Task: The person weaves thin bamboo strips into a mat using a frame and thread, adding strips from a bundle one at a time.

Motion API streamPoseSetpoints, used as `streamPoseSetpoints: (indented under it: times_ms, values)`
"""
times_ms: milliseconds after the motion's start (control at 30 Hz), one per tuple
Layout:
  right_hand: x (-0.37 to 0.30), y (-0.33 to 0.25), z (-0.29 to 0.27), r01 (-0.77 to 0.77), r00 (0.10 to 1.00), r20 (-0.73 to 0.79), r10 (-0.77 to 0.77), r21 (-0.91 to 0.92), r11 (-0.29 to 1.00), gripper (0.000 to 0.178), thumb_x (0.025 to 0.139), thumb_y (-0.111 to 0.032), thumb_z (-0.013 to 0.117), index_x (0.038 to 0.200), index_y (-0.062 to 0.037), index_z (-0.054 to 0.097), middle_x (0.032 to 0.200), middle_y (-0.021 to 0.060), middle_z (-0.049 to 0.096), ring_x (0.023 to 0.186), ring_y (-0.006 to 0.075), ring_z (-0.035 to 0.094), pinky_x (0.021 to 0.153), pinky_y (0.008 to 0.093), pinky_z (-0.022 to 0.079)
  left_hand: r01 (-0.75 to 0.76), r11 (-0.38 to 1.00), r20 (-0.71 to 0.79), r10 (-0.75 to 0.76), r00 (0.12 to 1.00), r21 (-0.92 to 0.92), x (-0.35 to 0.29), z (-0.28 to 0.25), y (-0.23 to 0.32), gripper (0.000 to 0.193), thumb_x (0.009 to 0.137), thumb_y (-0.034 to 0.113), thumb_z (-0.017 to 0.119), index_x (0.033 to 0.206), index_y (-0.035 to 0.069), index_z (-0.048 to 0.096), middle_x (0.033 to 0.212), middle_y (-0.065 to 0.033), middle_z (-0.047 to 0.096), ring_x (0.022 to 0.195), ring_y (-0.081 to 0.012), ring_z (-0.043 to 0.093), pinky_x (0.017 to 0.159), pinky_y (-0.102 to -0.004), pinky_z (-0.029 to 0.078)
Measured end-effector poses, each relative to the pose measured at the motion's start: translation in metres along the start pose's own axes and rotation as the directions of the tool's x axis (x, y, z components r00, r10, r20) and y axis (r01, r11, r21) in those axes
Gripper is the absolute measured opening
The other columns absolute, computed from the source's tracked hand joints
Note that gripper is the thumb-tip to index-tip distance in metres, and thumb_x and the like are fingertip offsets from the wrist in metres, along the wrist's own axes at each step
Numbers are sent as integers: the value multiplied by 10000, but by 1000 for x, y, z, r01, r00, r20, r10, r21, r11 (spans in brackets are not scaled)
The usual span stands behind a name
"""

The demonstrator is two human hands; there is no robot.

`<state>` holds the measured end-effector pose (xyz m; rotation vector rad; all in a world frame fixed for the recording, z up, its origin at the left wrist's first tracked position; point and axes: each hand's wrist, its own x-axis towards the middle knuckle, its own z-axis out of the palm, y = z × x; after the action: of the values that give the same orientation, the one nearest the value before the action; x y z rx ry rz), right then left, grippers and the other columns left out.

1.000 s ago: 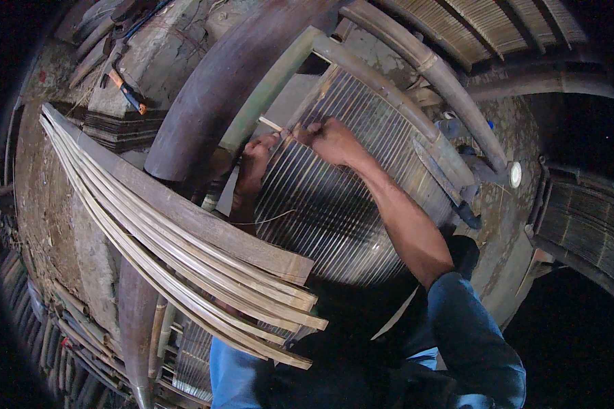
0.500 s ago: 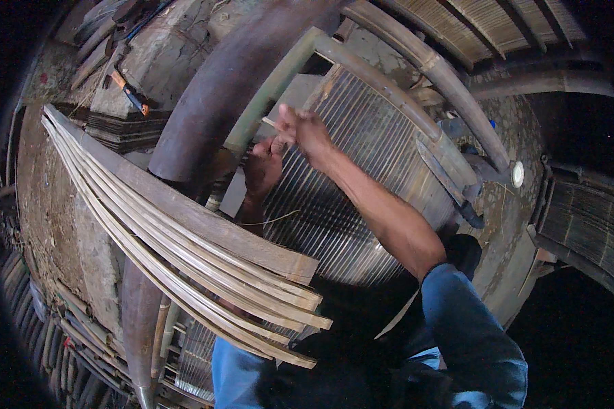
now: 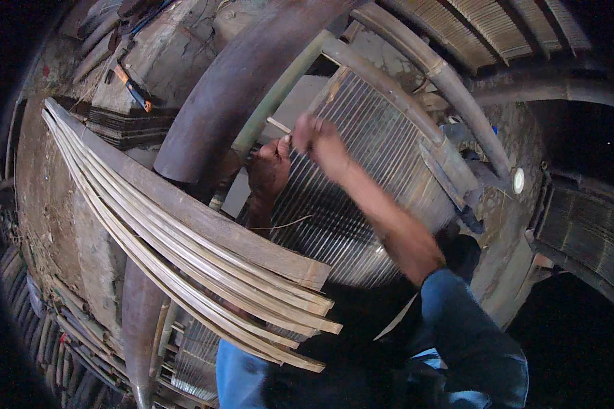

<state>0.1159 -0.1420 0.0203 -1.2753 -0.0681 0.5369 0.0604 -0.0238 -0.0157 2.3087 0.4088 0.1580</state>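
Observation:
Along the upper left edge of a panel of thin parallel slats (image 3: 375, 129), both my hands work close together. My left hand (image 3: 269, 170) is closed in a pinch at this edge, and what its fingers hold is hidden. Just right of it and slightly higher, my right hand (image 3: 320, 143) is curled closed and blurred; anything in its fingers is too small to make out. A pale stick end (image 3: 278, 125) pokes out beside its fingertips. Below my hands, a thin loose strand (image 3: 290, 223) crosses the slats. A bamboo frame (image 3: 389, 85) borders the panel.
A plank (image 3: 205, 198) with several long pale bamboo strips (image 3: 191, 255) slants across my left side. A thick dark pole (image 3: 232, 95) rises beyond my left hand. A large knife (image 3: 443, 174) lies at the panel's right edge. An orange-handled tool (image 3: 131, 87) rests at the upper left.
My right hand has shifted slightly right and down, away from the frame's green edge, and the gap between it and the left hand's fingers has changed. My left hand stays at the panel's edge.

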Motion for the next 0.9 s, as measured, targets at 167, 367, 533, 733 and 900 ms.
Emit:
streamPoseSetpoints:
  times_ms: [167, 367, 533, 733, 900]
  values:
    - [9, -19, -22, -83, 996, -56, 75, -152, 985, 107, 863, -42, 608, 759, -36, 636, 745, 23, 662, 732, 119, 598, 687, 303, 483, -54, 997, -13, 55, 998, 59, -1, 3, 4, 336, 988, 331, 517, 916, 76, 723, 753, -194, 680, 704, -393, 671, 636, -477, 517]
    - [-20, -41, 10, -73, 997, -42, 70, -74, 995, 256, 984, -89, 523, 766, -20, 638, 756, 23, 661, 754, 114, 599, 749, 290, 481, -24, 998, 6, 24, 1000, 54, 1, -6, 8, 364, 993, 350, 503, 895, 82, 728, 766, -206, 681, 737, -395, 673, 647, -484, 518]
    - [-28, -65, -59, 45, 999, 23, -39, -390, 920, 407, 1031, -319, 512, 822, 2, 650, 825, 38, 648, 824, 117, 592, 774, 283, 484, 74, 993, 97, -83, 992, 92, 0, 1, 8, 413, 996, 387, 488, 876, 80, 738, 784, -230, 679, 785, -402, 676, 675, -502, 519]
    - [-138, -169, -176, -219, 963, -242, 122, -428, 877, 379, 996, -328, 569, 720, -71, 539, 731, 28, 583, 655, 109, 552, 596, 267, 431, 192, 972, 56, -201, 978, 135, 6, 11, -11, 523, 956, 525, 487, 928, 74, 752, 882, -263, 687, 859, -439, 670, 763, -521, 528]
    - [-298, -246, -262, -530, 764, -634, 119, -512, 675, 323, 937, -392, 641, 825, -91, 613, 720, -60, 527, 645, 67, 451, 585, 257, 362, 123, 974, 225, -165, 960, 190, 9, 22, -17, 616, 935, 600, 470, 1024, 46, 724, 957, -256, 694, 926, -443, 663, 821, -479, 528]
